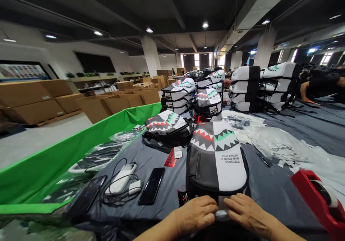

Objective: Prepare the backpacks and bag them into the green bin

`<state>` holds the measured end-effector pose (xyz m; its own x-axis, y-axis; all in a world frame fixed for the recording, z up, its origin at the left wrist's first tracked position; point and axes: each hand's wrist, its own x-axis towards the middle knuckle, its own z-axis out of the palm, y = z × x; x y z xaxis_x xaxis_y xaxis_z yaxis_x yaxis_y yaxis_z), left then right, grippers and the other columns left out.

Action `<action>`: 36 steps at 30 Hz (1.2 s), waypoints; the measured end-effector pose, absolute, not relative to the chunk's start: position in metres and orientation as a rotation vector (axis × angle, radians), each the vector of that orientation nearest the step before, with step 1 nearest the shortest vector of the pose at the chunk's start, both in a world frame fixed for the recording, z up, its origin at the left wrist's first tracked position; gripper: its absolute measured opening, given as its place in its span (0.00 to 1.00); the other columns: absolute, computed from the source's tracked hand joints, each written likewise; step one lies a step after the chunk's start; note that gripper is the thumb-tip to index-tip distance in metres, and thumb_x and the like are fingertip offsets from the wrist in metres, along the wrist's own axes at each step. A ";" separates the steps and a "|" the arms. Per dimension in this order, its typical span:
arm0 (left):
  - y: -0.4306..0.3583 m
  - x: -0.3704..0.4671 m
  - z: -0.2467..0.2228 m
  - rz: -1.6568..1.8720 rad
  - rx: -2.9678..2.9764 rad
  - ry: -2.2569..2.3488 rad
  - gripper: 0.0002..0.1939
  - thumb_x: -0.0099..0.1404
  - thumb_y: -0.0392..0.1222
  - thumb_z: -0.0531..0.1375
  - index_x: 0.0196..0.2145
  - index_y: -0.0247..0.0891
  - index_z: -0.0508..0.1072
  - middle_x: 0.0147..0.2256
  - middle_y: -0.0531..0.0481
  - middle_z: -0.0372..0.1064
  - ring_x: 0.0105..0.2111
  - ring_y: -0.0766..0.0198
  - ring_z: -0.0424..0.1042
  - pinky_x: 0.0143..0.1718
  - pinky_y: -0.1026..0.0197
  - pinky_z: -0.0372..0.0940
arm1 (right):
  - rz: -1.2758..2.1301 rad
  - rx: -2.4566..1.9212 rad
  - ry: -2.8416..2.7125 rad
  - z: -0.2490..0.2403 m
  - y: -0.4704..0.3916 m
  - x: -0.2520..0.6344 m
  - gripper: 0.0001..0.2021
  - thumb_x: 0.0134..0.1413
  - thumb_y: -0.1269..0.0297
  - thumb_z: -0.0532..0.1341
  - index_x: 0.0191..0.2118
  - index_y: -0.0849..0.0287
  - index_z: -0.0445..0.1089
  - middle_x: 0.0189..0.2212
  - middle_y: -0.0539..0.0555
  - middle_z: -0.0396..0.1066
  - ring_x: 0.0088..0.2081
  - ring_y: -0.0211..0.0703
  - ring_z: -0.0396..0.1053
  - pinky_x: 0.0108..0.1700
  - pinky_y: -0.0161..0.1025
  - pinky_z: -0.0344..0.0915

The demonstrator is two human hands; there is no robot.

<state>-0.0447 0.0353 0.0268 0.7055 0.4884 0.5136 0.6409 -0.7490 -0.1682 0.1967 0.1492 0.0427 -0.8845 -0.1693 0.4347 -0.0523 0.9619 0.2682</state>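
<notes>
A black and white backpack (217, 162) with a red and green shark-mouth print lies on the dark cloth in front of me. Both hands are at its near end. My left hand (195, 212) and my right hand (248, 210) have their fingers bent and pressed together on a small pale piece (222, 205) between them, too small to make out. Left of this backpack lies a second one (168, 126), with a red tag (171, 158) and a white tag (178, 152) beside it.
A black phone (152, 186), a white charger with cables (121, 179), a red tape dispenser (318, 201), a black pen (263, 159) and plastic bags (280, 144) lie around. Stacked backpacks (245, 89) stand behind. Another person's arm (304, 91) reaches in far right.
</notes>
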 end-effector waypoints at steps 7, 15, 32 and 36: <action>0.054 -0.054 0.036 -0.247 -2.671 -0.928 0.04 0.70 0.39 0.59 0.37 0.38 0.67 0.25 0.58 0.68 0.23 0.66 0.61 0.28 0.61 0.59 | -0.346 0.089 -2.785 0.045 0.155 0.189 0.09 0.64 0.77 0.51 0.36 0.58 0.61 0.26 0.48 0.66 0.26 0.41 0.60 0.29 0.41 0.50; 0.050 -0.051 0.051 -0.355 -2.555 -0.836 0.11 0.66 0.38 0.63 0.28 0.38 0.65 0.24 0.57 0.64 0.27 0.67 0.62 0.32 0.61 0.59 | -0.377 0.155 -2.900 0.075 0.158 0.196 0.10 0.64 0.74 0.57 0.32 0.56 0.59 0.28 0.47 0.68 0.25 0.40 0.63 0.23 0.42 0.43; 0.062 -0.073 0.022 -0.282 -2.606 -0.823 0.06 0.72 0.40 0.53 0.36 0.39 0.66 0.24 0.55 0.66 0.22 0.65 0.66 0.22 0.60 0.55 | -0.563 0.177 -3.009 0.078 0.172 0.191 0.06 0.66 0.75 0.53 0.43 0.59 0.65 0.29 0.49 0.70 0.19 0.34 0.58 0.23 0.40 0.37; 0.055 -0.074 0.019 -0.495 -2.633 -1.076 0.16 0.77 0.49 0.45 0.39 0.38 0.66 0.24 0.56 0.66 0.23 0.67 0.66 0.23 0.61 0.52 | -0.392 -0.001 -3.054 0.085 0.175 0.195 0.06 0.68 0.68 0.56 0.48 0.60 0.65 0.32 0.49 0.72 0.23 0.35 0.63 0.23 0.38 0.42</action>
